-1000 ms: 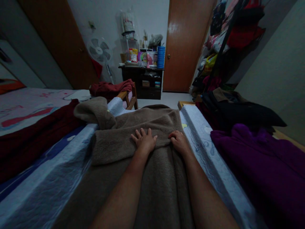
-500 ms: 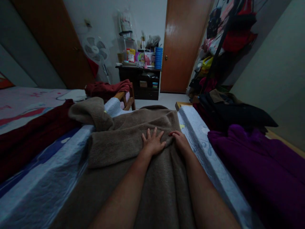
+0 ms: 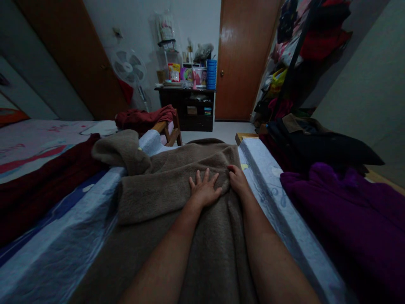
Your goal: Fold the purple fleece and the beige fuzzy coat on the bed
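Observation:
A brown fleecy coat [image 3: 152, 240] lies spread over the bed, with one sleeve [image 3: 152, 196] folded across its body and a bunched part [image 3: 122, 150] sticking out at the far left. My left hand [image 3: 205, 189] rests flat on the folded sleeve, fingers spread. Along the coat's right side, my right hand [image 3: 238, 180] has its fingers curled over the cloth near the upper edge, gripping it. Its fingertips are partly hidden.
To the right lie a purple garment [image 3: 344, 215] and a stack of dark folded clothes [image 3: 325, 141]. A dark red garment [image 3: 50, 181] lies on the left. Beyond the bed stand a wooden chair with red cloth [image 3: 144, 119], a fan [image 3: 129, 67] and a dark cabinet [image 3: 186, 109].
My right hand has shifted slightly up, and its fingers have curled in on the coat's edge. My left hand stays flat on the sleeve. The view has tilted slightly.

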Available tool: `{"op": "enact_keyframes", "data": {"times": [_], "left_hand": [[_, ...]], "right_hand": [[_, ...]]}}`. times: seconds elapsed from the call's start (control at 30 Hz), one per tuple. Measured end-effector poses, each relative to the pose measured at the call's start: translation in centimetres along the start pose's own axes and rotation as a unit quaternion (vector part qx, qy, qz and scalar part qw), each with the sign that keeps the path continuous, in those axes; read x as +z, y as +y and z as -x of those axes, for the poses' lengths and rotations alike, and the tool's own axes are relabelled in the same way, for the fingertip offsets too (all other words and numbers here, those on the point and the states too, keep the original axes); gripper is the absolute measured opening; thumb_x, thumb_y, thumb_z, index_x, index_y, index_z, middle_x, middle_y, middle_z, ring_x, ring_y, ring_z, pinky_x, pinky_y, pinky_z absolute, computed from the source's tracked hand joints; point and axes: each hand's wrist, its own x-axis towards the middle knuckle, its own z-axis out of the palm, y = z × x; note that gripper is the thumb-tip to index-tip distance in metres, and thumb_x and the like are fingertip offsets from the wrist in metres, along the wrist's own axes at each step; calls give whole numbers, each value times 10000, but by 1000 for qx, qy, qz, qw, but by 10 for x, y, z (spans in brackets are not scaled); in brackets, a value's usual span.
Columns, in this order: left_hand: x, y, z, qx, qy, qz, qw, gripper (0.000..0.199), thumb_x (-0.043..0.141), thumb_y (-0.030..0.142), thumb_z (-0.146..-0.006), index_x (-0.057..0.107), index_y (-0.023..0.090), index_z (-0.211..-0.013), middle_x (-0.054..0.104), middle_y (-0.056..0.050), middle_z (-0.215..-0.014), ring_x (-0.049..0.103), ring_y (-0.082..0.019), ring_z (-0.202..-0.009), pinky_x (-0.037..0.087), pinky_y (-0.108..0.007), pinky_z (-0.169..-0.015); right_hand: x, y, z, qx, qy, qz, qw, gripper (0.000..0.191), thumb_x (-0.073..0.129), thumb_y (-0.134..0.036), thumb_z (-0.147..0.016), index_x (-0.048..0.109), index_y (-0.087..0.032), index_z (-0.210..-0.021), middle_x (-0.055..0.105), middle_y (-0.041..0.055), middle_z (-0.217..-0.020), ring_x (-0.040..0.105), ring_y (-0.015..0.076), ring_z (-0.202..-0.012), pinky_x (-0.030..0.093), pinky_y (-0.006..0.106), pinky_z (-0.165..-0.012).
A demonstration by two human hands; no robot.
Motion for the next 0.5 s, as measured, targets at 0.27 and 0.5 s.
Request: {"op": "enact_keyframes", "data": {"times": [0.27, 0.5], "left_hand": [[0, -2, -2, -17, 1, -10, 1000, 758, 456, 661, -828, 255, 386, -1505, 35, -52, -1632, 19, -396, -1472, 72, -704, -1092], [3, 2, -24, -65, 95, -24, 993, 754, 371, 620, -896, 190, 266, -1538, 53, -107, -1626, 51, -335, -1484, 90, -666, -1120]], "right_hand": [[4, -9, 13, -19, -85, 242, 966, 610, 355, -57, -837, 429, -198, -1426, 346, 51, -1550, 188, 216, -1462, 82, 525, -1170], [6, -19, 18, -6, -114, 324, 939, 594, 355, -234, -918, 303, -166, -1506, 208, 51, -1601, 96, 237, -1480, 67, 520, -1174]]}}
